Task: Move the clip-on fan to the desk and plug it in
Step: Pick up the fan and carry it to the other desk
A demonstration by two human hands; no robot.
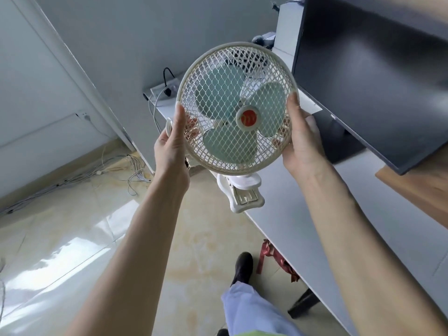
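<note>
The clip-on fan (236,110) has a white mesh cage, pale green blades and an orange hub. I hold it up in the air with both hands. My left hand (173,144) grips the cage's left rim, fingers behind the mesh. My right hand (301,144) grips the right rim. The fan's white clip (242,192) hangs below the cage, over the near edge of the grey desk (298,214). A white power strip (162,89) with a black plug in it lies at the desk's far end. The fan's own cord and plug are hidden.
A dark monitor (373,76) stands on the desk at the right, close to the fan. A wooden board (421,185) lies at the far right. Loose white cables (131,168) trail over the tiled floor at the left. A red ribbon (269,255) hangs under the desk edge.
</note>
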